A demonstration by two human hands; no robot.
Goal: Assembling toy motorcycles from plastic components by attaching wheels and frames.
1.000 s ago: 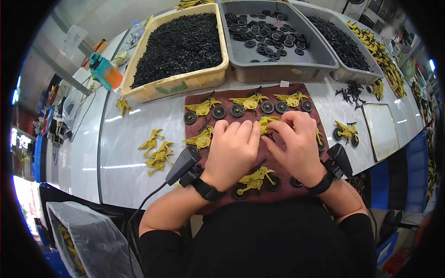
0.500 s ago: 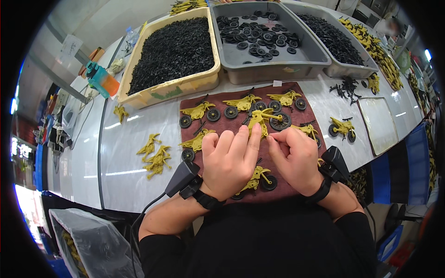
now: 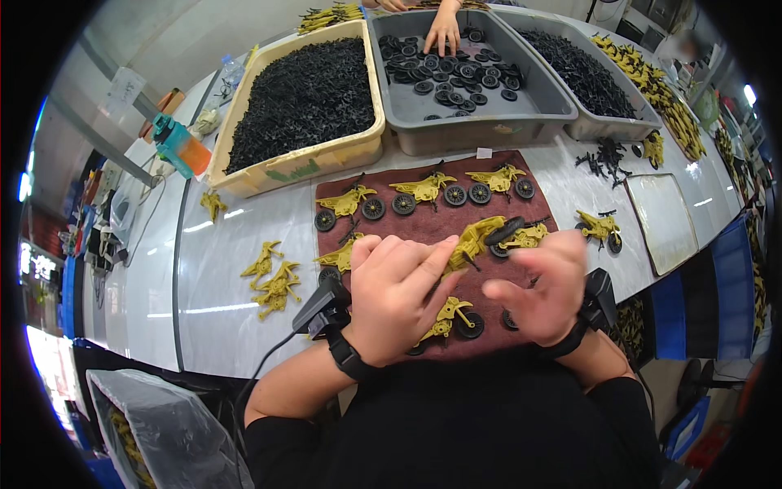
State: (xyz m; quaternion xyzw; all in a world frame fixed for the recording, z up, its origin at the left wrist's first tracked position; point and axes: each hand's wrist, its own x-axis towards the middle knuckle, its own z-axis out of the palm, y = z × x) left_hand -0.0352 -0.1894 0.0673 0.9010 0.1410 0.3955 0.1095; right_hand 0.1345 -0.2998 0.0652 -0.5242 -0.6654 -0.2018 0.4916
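Observation:
My left hand (image 3: 397, 295) is closed on a yellow toy motorcycle (image 3: 471, 244), which is tilted above the maroon cloth (image 3: 391, 232) with a dark wheel at its far end. Just right of it, my right hand (image 3: 544, 287) is open, thumb spread from the fingers, with nothing visible in it. Across the back of the cloth stand several toy motorcycles with black wheels, among them one in the middle (image 3: 425, 189). Another lies close to my left wrist (image 3: 446, 318). Behind the held one sits a further motorcycle, partly hidden (image 3: 525, 236).
Behind the cloth stand a cream bin (image 3: 297, 169) of small black parts, a grey bin (image 3: 489, 130) of black wheels, and another grey bin (image 3: 615, 126) of black parts. A co-worker's hand (image 3: 442, 34) reaches into the wheels. Yellow frames (image 3: 277, 289) lie left; a bottle (image 3: 181, 145) stands behind.
My right hand has come off the toy motorcycle, moved right and opened. The motorcycle has turned in my left hand. A co-worker's hand has come into the wheel bin.

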